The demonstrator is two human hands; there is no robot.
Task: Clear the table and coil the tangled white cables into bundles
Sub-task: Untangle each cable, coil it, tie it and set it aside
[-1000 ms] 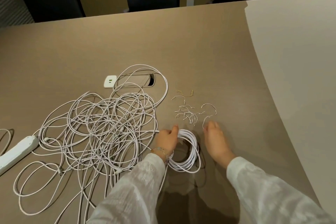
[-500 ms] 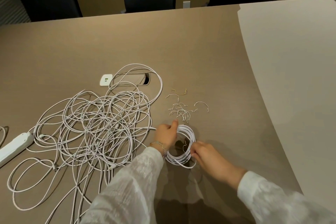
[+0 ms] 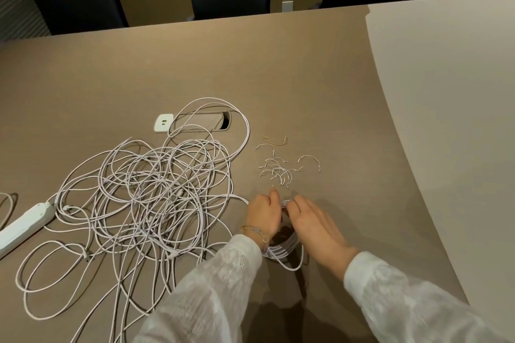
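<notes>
One small coil (image 3: pixel 284 250) is wound, lying just right of the tangle (image 3: pixel 145 198) and joined to it by a strand; the left hand (image 3: pixel 263 213) grips its far edge, fingers curled; the right hand (image 3: pixel 315 224) touches there, fingers nearly straight; most cable remains loose; ties (image 3: pixel 278 170) wait unused beyond.

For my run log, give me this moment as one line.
stage: securing coil | left hand: grips coiled white cable | right hand: at coil top, grip unclear | tangled cables: uncoiled | twist ties: beyond coil
</notes>
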